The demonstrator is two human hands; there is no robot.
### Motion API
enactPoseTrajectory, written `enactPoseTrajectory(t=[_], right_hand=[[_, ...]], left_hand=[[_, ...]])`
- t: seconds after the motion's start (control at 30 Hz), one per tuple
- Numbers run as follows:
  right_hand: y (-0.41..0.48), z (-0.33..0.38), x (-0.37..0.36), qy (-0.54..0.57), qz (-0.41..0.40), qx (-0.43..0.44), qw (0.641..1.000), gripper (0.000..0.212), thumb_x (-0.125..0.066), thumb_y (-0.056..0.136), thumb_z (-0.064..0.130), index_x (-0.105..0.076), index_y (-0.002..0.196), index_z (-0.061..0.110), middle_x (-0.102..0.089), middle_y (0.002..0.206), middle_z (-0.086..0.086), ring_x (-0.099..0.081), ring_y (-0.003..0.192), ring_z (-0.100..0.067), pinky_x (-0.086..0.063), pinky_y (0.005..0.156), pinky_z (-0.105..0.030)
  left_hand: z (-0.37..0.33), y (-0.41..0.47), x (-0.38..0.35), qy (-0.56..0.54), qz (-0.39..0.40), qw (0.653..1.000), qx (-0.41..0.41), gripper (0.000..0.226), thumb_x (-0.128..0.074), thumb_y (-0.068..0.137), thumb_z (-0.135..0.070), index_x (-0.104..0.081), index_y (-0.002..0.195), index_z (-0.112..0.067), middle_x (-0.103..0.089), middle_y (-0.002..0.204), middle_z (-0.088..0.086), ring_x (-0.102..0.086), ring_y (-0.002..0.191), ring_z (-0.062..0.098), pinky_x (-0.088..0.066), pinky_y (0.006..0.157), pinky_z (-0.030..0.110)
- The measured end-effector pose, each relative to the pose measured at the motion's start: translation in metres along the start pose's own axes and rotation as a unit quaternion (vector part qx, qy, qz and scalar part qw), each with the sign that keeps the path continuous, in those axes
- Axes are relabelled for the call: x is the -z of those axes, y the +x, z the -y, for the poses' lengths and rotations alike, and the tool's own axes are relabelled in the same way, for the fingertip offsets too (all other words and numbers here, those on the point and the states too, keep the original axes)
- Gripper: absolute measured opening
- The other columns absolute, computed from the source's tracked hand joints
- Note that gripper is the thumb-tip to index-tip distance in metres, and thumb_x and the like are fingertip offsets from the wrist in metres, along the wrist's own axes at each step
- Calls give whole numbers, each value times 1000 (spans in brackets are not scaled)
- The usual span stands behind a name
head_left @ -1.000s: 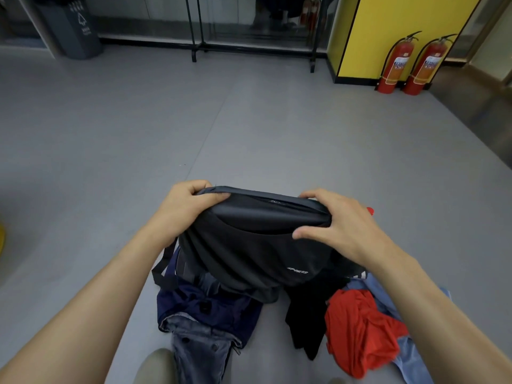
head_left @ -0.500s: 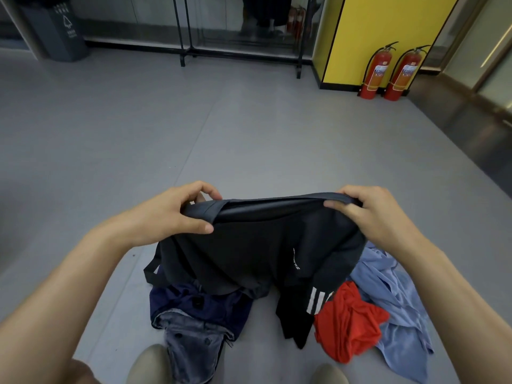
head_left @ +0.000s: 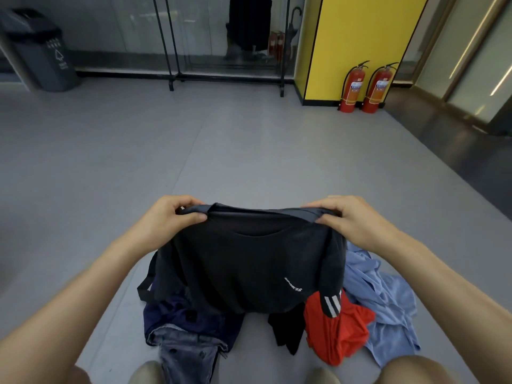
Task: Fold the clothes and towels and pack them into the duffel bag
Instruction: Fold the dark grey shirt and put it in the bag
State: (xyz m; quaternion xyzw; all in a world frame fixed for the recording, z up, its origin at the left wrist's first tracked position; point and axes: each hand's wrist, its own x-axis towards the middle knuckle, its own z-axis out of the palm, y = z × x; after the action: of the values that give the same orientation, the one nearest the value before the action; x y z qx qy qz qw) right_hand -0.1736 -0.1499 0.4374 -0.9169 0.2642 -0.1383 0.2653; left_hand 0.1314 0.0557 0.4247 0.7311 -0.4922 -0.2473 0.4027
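Held up off the floor (head_left: 221, 148) between both hands, a black duffel bag (head_left: 249, 267). Long axis straight across from left hand (head_left: 169, 217) to right hand (head_left: 346, 220), top edge taut, body hanging down, white logo low towards the right hand, strap (head_left: 144, 285) dangling below the left. Both hands curled tight around that top edge, one at each end.

Against a second ago: hands spread much wider, edge flatter.

Below the left hand, a navy garment (head_left: 177, 314) and jeans (head_left: 188, 358). Below the right, a red top (head_left: 338, 333) and a light blue shirt (head_left: 388, 309), all heaped on grey floor. Far beyond the hands: yellow pillar (head_left: 360, 37), two red fire extinguishers (head_left: 352, 87), black rack (head_left: 177, 51), grey bin (head_left: 47, 56).
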Motion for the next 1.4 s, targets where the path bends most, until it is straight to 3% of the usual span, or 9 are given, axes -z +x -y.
enactPoseTrajectory(t=[0.2, 0.37, 0.53, 0.63, 0.8, 0.97, 1.13, 1.3, 1.4], right_hand=[[-10, 20, 24, -56, -99, -11, 993, 24, -59, 98, 18, -76, 109, 31, -76, 86, 7, -66, 81, -18, -50, 76, -35], [-11, 24, 40, 29, -73, -71, 994, 24, -53, 102, 24, -76, 98, 33, -72, 74, 5, -69, 57, -11, -52, 75, -29], [13, -23, 3, 201, -60, -161, 964, 22, -57, 100, 13, -77, 93, 18, -72, 88, -12, -72, 92, -26, -59, 89, -35], [45, -58, -14, 118, -67, -169, 976, 23, -59, 98, 20, -77, 87, 31, -73, 85, -9, -70, 88, -28, -57, 90, -48], [115, -55, 29, 32, -208, -102, 972, 20, -56, 96, 20, -73, 92, 29, -66, 83, 4, -67, 93, -31, -53, 84, -41], [118, -19, 94, -24, -298, 0, 954, 22, -52, 99, 30, -70, 89, 23, -64, 77, 2, -59, 80, -22, -45, 68, -37], [65, -9, 82, -55, -285, 32, 956, 26, -51, 101, 30, -72, 112, 21, -72, 95, -2, -64, 90, -21, -54, 81, -49], [6, -54, -1, -72, -220, -2, 973, 19, -60, 94, 19, -75, 102, 28, -76, 85, 1, -68, 77, -21, -55, 74, -39], [-22, -107, -83, -89, -155, -36, 983, 28, -53, 90, 33, -74, 109, 35, -75, 108, 9, -65, 101, -10, -51, 84, -34]], left_hand=[[-25, 7, 24, 99, -48, 993, -37, 15, -72, 90, -15, -74, 97, -28, -74, 91, -10, -68, 93, 15, -51, 84, 35], [-45, 13, 43, 307, -90, 947, -28, 5, -70, 90, -39, -69, 85, -38, -65, 86, -18, -54, 81, 15, -36, 65, 30], [-9, 44, 16, 48, 17, 994, 93, 16, -69, 93, -22, -69, 90, -6, -62, 75, 2, -59, 68, 15, -51, 63, 28], [20, 83, -3, 36, -22, 993, 110, 22, -71, 92, -23, -69, 92, 0, -58, 77, 6, -53, 76, 20, -45, 72, 34], [-8, 158, 10, 120, -170, 978, 18, 41, -71, 90, -38, -51, 65, -12, -45, 62, 3, -39, 63, 19, -27, 58, 34], [-66, 164, 48, 195, -253, 940, -120, 35, -65, 91, -44, -63, 78, -12, -55, 67, 3, -45, 64, 15, -31, 54, 32], [-59, 110, 44, 207, -258, 931, -155, 38, -67, 89, -47, -65, 77, -11, -56, 65, 7, -43, 61, 17, -33, 56, 31], [19, 60, -19, 230, -198, 945, -122, 32, -72, 89, -41, -65, 72, -14, -56, 64, -3, -48, 62, 20, -32, 57, 29], [105, 42, -78, 207, -123, 967, -78, 35, -68, 85, -47, -62, 68, -17, -61, 71, -9, -59, 68, 17, -36, 59, 29]])
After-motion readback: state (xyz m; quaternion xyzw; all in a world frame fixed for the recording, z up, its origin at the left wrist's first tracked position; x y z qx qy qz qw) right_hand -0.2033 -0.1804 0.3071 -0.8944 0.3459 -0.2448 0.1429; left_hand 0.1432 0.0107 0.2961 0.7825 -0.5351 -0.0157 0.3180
